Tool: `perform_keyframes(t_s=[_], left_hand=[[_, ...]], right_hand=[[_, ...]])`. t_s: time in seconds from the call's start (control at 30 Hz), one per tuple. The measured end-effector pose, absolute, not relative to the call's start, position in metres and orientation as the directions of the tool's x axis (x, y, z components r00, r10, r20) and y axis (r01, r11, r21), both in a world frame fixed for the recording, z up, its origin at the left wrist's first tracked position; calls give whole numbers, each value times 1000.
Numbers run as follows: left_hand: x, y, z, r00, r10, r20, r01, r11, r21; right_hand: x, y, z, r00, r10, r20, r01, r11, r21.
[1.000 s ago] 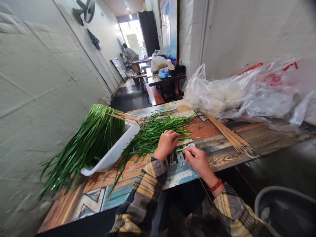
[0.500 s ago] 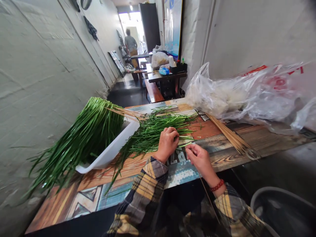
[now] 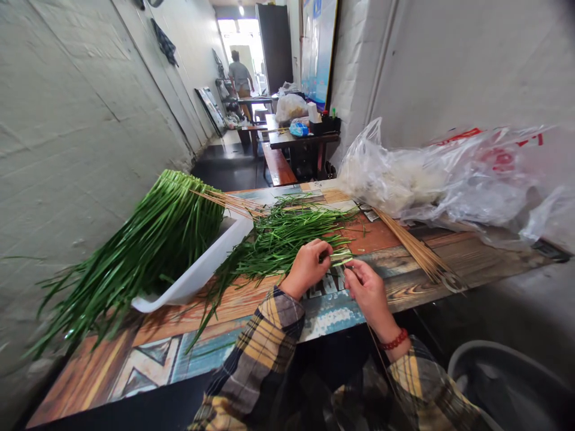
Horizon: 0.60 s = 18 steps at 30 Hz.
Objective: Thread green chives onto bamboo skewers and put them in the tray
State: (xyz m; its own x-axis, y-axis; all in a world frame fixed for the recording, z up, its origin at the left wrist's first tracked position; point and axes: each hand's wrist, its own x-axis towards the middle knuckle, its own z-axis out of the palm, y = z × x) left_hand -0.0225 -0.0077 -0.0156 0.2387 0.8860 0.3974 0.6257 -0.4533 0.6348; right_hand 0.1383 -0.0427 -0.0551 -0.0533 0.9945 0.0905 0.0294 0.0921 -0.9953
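Note:
My left hand is closed around a few garlic chives at the front edge of a loose pile of chives; their pale ends stick out to the right. Just beside those ends, my right hand pinches a thin bamboo skewer, whose shaft runs down under the wrist toward my lap. The two hands almost meet, and the fingers partly hide the skewer's tip. To the left, a thick bundle of chives lies in a white tray, with several bamboo skewers across its top.
More bamboo skewers lie in a bunch on the table at right. Behind them sit clear plastic bags. A grey bucket stands at lower right. Further back are another table, a bench and a person.
My left hand has shifted slightly right and down toward the right hand. The chive ends now lie close to the right fingertips. The view has moved a little.

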Motion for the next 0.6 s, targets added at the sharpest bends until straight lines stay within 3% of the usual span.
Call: perform_keyframes(t_s=[0.6], left_hand=[[-18, -11, -8, 257, 870, 420, 536, -490, 687]], right_hand=[[139, -43, -55, -69, 987, 144, 86, 150, -985]])
